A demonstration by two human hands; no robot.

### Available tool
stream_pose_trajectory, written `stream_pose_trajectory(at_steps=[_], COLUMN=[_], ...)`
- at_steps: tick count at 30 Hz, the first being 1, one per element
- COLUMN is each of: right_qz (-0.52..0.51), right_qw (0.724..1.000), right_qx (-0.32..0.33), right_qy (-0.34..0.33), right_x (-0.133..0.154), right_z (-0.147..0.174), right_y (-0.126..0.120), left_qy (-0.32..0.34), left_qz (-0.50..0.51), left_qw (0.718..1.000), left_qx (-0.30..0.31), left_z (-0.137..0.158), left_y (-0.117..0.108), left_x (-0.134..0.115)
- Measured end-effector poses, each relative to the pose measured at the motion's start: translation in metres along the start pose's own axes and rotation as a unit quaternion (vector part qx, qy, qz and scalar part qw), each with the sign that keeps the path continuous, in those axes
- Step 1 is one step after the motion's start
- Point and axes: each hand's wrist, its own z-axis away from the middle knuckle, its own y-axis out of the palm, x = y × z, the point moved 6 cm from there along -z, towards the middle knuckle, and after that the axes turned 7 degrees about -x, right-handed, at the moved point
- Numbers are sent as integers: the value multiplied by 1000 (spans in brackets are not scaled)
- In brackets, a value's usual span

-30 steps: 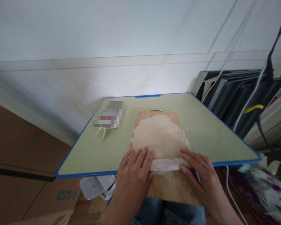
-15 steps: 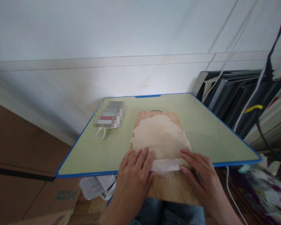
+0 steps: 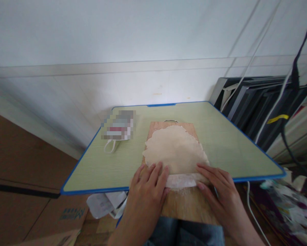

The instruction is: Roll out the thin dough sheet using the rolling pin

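A wide, thin sheet of pale dough (image 3: 175,145) with a ragged outline lies over a wooden board (image 3: 188,205). Across the dough's near edge runs a flour-whitened rolling pin (image 3: 181,180); whether dough wraps round it I cannot tell. My left hand (image 3: 149,188) grips the pin's left part, fingers on top and thumb at the near side. On its right part is my right hand (image 3: 218,188), fingers over the far side and thumb near me. Both hands hide the pin's ends. Loose flour dusts the board just below the pin.
The board rests on a pale green table (image 3: 235,147) with a blue rim and juts past its near edge. A blurred-out package (image 3: 119,126) with a white loop lies at the left. Dark flat panels (image 3: 256,106) lean at the right, beside hanging cables. A cardboard box (image 3: 53,218) stands lower left.
Almost nothing differs. My left fingers have shifted very slightly to the right along the rolling pin; the dough, board and right hand look the same.
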Motion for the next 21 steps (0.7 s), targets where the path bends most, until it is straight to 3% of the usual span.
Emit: stream_pose_trajectory(at_steps=[6, 12, 21], right_qz=[2, 16, 9], right_qw=[1000, 999, 1000], right_qx=[-1, -2, 1], right_qy=[6, -31, -15], right_x=[1, 1, 3], right_z=[0, 0, 0], right_y=[0, 1, 0], left_qy=[3, 11, 2], left_qz=[-12, -4, 3], left_qw=[1000, 1000, 1000], left_qx=[-7, -11, -7], left_z=[0, 2, 1], left_y=[-1, 0, -1], left_x=[0, 0, 1])
